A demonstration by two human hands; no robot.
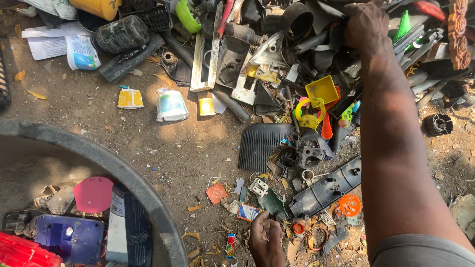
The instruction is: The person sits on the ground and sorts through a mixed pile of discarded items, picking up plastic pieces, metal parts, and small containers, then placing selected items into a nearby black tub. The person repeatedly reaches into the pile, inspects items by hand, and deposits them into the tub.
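My right hand (366, 24) reaches far up into a heap of scrap plastic (277, 59) at the top right. Its fingers are curled down over a black plastic piece (337, 35) in the heap. My left hand (264, 241) is low at the bottom centre, fingers curled, resting on the dirt among small scraps. Its fingertips meet the lower edge of a dark green shard (273, 203); I cannot tell whether it grips it. An orange-edged card (247, 212) and an orange cap (298, 228) lie beside this hand.
A big dark tub rim (123, 173) curves across the lower left, holding a pink disc (93, 194), a blue box (69, 237) and a red crate (22, 253). A black ribbed panel (260, 146), a long black bar (324, 190), a yellow tray (321, 89) and white cups (171, 105) lie on the dirt.
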